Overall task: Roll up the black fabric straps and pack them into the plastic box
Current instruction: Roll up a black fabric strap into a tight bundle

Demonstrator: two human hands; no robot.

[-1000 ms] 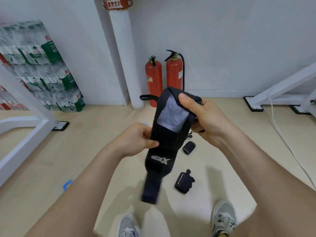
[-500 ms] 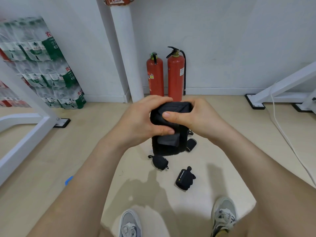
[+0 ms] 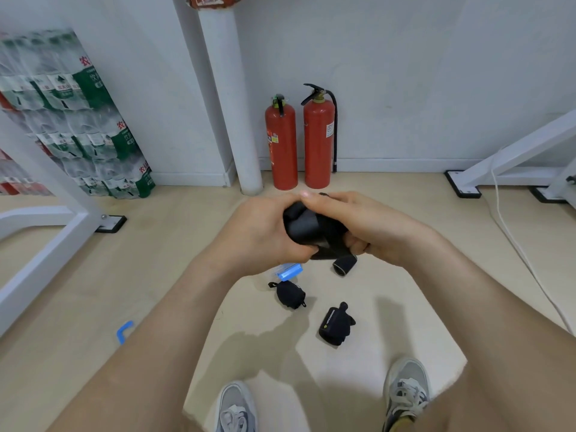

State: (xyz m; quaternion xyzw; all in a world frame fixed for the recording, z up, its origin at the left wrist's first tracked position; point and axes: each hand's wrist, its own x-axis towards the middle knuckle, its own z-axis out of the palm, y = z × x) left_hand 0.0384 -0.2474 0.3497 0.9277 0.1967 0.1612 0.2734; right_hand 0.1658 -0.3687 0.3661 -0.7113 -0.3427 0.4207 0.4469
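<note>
Since half a second ago the hanging tail has been drawn up, so the black strap point(image 3: 307, 229) is now a tight bundle in the air, on my side of the fire extinguishers point(image 3: 318, 138). My left hand point(image 3: 261, 235) curls round its left end; my right hand point(image 3: 374, 229) grips it from above and the right. Farther from the extinguishers, on the floor point(image 3: 174, 254), lie a small roll point(image 3: 344, 265), a knotted roll point(image 3: 290, 294) and a labelled roll point(image 3: 335, 325), each apart, with a blue plastic piece point(image 3: 290, 272) just beside the knotted one.
</note>
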